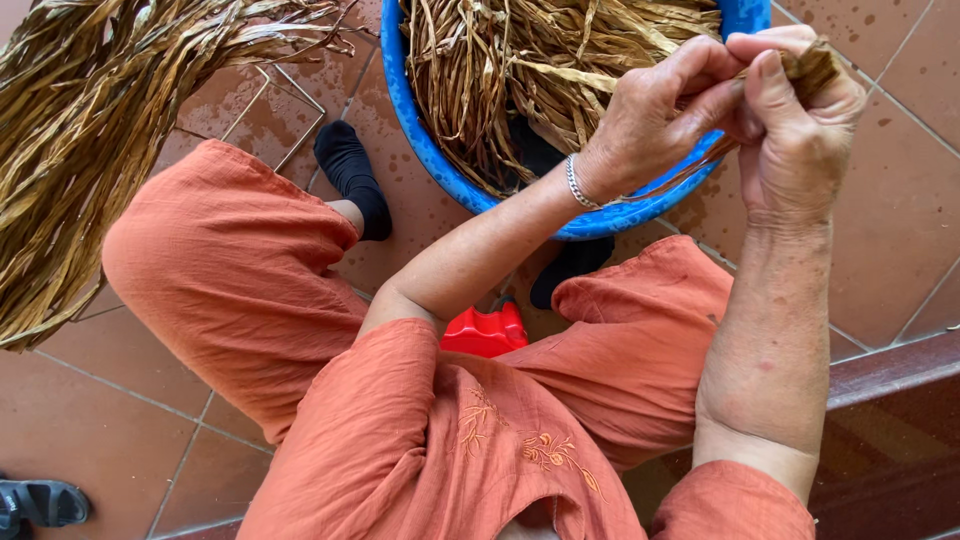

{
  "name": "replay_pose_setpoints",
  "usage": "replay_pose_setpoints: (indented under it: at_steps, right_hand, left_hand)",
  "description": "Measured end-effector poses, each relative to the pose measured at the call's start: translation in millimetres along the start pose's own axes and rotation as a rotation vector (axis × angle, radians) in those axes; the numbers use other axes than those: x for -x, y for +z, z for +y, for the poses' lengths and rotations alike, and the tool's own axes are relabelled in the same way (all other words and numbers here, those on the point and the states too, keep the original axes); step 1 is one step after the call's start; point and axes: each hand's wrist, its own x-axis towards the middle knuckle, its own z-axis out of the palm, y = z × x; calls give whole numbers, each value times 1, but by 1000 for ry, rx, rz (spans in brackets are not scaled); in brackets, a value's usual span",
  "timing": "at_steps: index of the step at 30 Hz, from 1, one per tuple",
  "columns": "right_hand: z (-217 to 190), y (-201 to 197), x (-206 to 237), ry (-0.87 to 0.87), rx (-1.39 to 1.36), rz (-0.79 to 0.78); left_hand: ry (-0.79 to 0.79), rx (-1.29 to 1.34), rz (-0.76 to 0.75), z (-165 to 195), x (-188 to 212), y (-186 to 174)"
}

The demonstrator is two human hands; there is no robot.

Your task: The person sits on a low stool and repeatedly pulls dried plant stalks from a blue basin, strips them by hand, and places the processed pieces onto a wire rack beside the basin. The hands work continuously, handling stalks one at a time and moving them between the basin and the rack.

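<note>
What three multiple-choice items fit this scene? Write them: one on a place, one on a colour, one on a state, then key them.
1. Where does the blue basin of dried strips stand?
A. on the tiled floor between the feet
B. on the lap
C. on a shelf

2. What colour is the stool under the person?
A. green
B. red
C. white

3. What are the left hand and right hand doing?
A. resting open on the knees
B. both pinching a brown strip
C. gripping the basin's rim

Answers:
1 A: the basin sits on the floor tiles, ahead of the knees.
2 B: a red edge shows between the legs.
3 B: the fingers of both hands close on the strip above the basin.
</note>
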Motion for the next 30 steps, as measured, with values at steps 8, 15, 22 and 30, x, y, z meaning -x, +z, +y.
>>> replay_pose_setpoints:
  at_steps: [8,15,22,30]
  right_hand:
    - [10,-17,-4,138,507,-149]
    - [35,-29,-5,305,802,-194]
    - [50,-14,-26,369,969,-337]
    - [49,5,-39,325,902,-541]
  left_hand:
    - [-30,-985,40,-108,9,-100]
    - [-397,-1416,-82,-153,9,-195]
    - [-206,-1703,-924,-152,70,-163]
    - [-650,-1128,-458,-162,3,-190]
